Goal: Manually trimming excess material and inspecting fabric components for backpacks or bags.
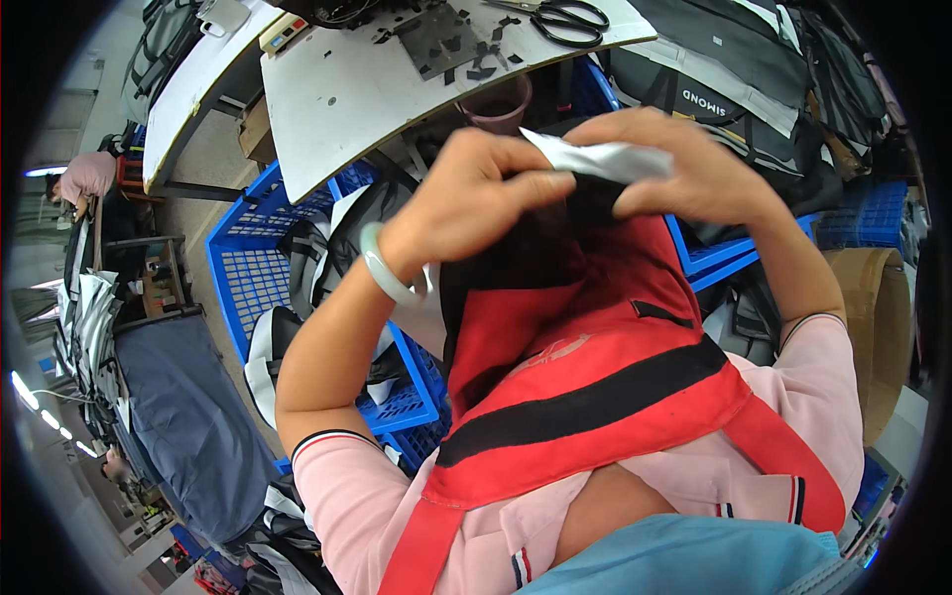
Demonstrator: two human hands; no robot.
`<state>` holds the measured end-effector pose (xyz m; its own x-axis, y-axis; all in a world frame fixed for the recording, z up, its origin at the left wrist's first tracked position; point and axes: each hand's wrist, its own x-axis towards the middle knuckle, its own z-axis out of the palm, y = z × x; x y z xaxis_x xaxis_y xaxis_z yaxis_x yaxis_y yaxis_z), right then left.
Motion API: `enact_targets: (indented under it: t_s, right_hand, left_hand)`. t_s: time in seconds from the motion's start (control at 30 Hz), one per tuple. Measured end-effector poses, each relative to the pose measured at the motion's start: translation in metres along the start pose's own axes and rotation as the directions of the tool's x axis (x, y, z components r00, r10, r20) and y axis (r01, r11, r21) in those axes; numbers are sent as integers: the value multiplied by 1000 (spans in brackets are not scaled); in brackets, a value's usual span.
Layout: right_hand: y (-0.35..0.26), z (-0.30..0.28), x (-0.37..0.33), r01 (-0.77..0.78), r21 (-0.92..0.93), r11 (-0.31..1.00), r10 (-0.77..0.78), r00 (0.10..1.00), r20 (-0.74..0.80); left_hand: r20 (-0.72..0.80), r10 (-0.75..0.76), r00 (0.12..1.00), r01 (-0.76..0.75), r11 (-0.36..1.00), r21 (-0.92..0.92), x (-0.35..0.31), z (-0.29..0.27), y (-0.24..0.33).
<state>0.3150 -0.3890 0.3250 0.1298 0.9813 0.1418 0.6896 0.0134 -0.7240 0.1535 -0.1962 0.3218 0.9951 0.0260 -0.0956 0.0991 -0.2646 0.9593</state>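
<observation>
In front of my chest, both hands hold a white and grey piece of material (607,160), folded and smeared by motion. My left hand (474,193), with a pale bangle (381,264) on its wrist, pinches the near left end between thumb and fingers. My right hand (684,164) grips the right end, its thumb below and its fingers over the top. Black material, partly hidden, lies just under the hands. Below them spreads the red apron (595,397) with a black band that I wear.
A white table (337,119) ahead carries scissors (570,22) and black scraps (483,72). Blue crates (233,268) with grey and black pieces flank me. Dark bags (714,79) are piled at right, beside a cardboard box (868,337). A person (87,180) works far left.
</observation>
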Motion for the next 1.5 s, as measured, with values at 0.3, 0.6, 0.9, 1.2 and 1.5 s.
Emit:
enact_targets:
  t_s: [0.3,0.6,0.9,1.2,1.5]
  right_hand:
    - [59,-6,93,-126,111,986,121,991,48]
    - [64,-38,157,-344,-53,937,347,937,50]
    - [73,-42,177,-383,93,919,376,923,81]
    - [91,-45,195,-297,171,940,287,955,79]
    - [89,-50,198,-315,109,943,311,949,50]
  left_hand:
    - [-148,-106,983,116,991,60,45,-100,-16]
    - [-322,-96,942,111,993,29,83,-146,-43]
    - [-375,-114,920,110,993,-30,106,-167,-64]
    - [-342,-144,929,92,982,-165,115,-179,-65]
    - [-362,-101,927,75,994,-86,115,-180,-61]
